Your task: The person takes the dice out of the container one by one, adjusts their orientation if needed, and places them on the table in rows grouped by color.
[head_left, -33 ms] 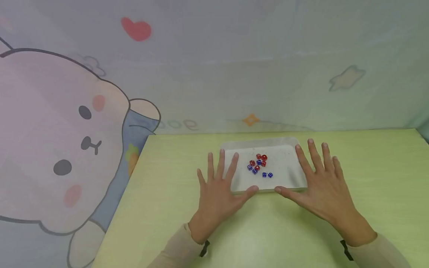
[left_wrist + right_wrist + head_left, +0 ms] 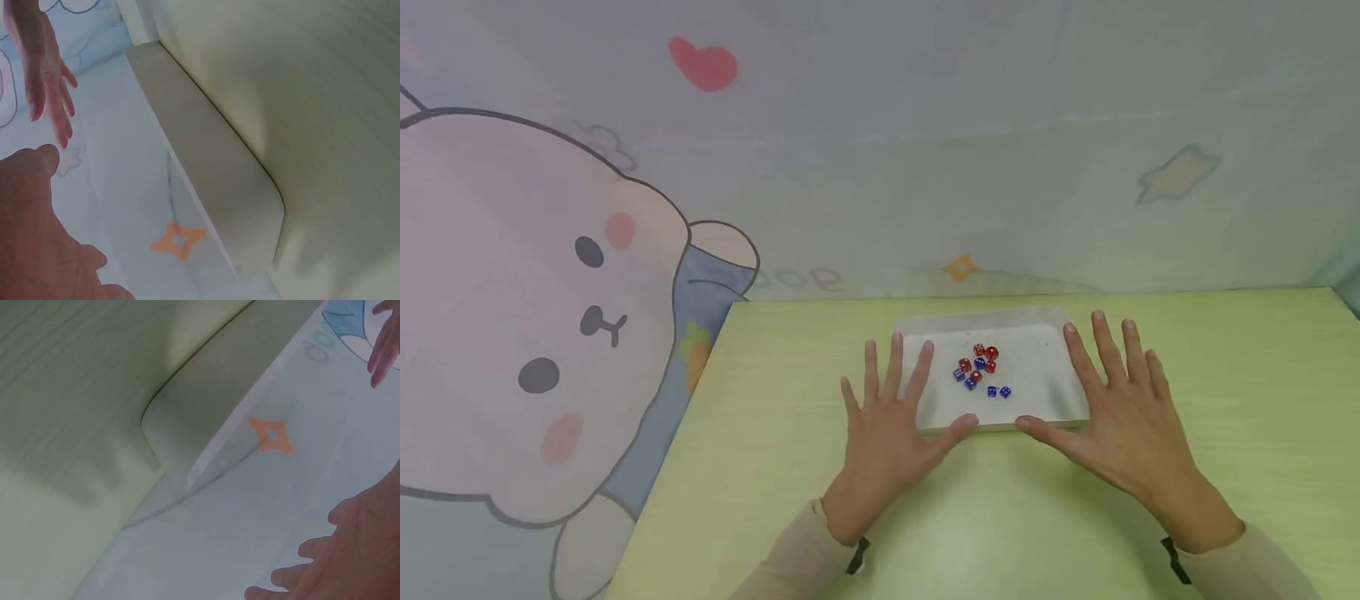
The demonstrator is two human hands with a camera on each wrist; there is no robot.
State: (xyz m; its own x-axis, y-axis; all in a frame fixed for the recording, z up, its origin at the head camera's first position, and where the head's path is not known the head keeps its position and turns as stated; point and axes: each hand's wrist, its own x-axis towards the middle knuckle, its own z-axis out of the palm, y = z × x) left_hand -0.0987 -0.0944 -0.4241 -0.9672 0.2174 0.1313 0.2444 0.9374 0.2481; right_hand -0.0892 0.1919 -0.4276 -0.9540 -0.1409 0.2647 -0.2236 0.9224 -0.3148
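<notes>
A shallow white tray [image 2: 1030, 375] lies on the table, and a loose group of small red dice [image 2: 991, 353] and blue dice [image 2: 971, 384] rests on its floor. My left hand [image 2: 887, 437] is spread over the tray's near left corner, holding nothing. Over the near right corner, my right hand [image 2: 1131, 429] has its fingers spread too, also holding nothing. The thumbs point toward each other with a small gap between them. Both wrist views show the tray's outer wall [image 2: 206, 162] from the side, with the hands raised apart from it. The dice are hidden there.
The light green table [image 2: 775, 400] stretches to both sides of the tray. Behind it hangs a pale cloth [image 2: 925, 167] printed with a large cartoon animal, a heart and stars. Sleeves reach in from the near edge.
</notes>
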